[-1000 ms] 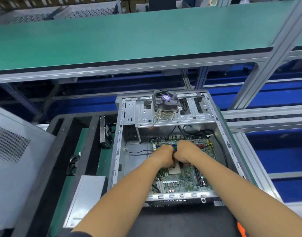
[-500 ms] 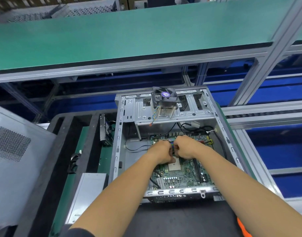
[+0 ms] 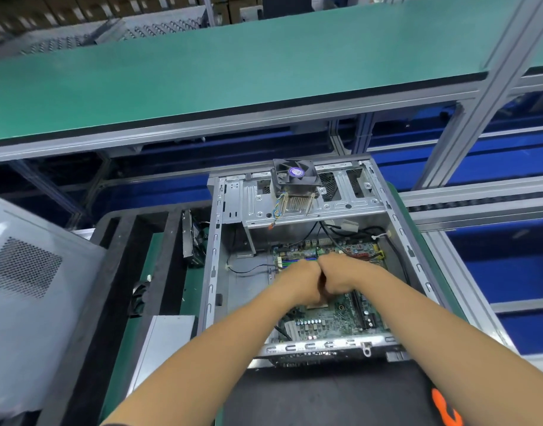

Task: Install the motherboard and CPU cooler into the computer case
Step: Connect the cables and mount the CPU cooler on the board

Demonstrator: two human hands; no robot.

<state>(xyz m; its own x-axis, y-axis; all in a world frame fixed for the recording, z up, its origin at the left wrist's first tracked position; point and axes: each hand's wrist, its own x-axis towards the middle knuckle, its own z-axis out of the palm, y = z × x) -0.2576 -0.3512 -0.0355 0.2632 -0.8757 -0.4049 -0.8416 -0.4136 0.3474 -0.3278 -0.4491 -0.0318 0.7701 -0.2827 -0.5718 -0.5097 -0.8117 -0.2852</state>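
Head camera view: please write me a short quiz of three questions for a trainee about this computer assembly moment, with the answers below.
1. True or false: the black-fanned CPU cooler with metal fins is already mounted on the green motherboard.
2. Where does the cooler rest? A) on the silver drive-bay bracket of the open grey metal computer case; B) on the green shelf; C) in a hand.
3. Fill in: the left hand and right hand meet, knuckles together, over the ____.

Key: 1 false; 2 A; 3 motherboard. What the curled fingers hold is hidden.
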